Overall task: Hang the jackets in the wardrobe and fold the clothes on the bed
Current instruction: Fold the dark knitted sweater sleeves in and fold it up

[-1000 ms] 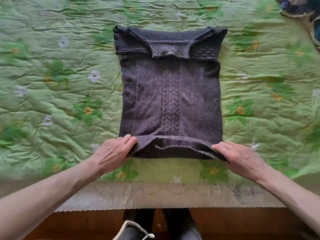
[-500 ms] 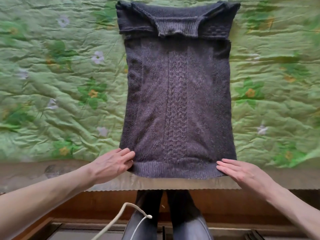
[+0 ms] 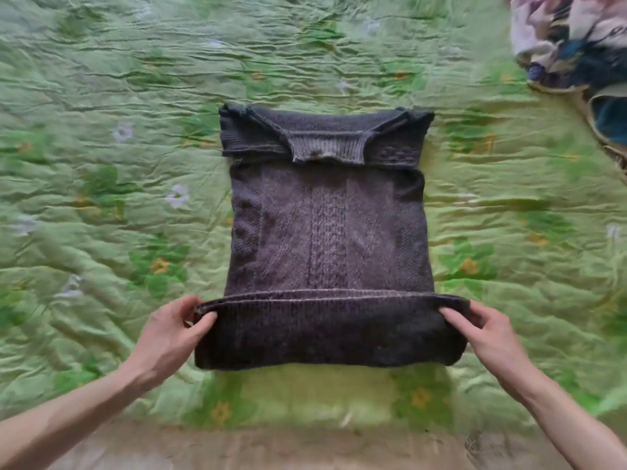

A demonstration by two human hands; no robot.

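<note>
A dark grey knitted sweater [image 3: 327, 232] lies flat on the green flowered bedspread [image 3: 101, 198], its sleeves folded in and its collar at the far end. Its near hem is turned up over the body, forming a folded band across the bottom. My left hand [image 3: 169, 334] pinches the left corner of that hem. The right corner of it is pinched by my right hand [image 3: 488, 334]. Both forearms reach in from the near edge of the bed.
A heap of mixed, patterned clothes [image 3: 573, 45] lies at the far right corner of the bed. A beige strip [image 3: 237, 446] runs along the bed's near edge. Open bedspread stretches to the left of the sweater.
Both hands took hold of the sweater's near hem and carried it away from me, folding the bottom part up over the body. The view tilted further onto the bed.
</note>
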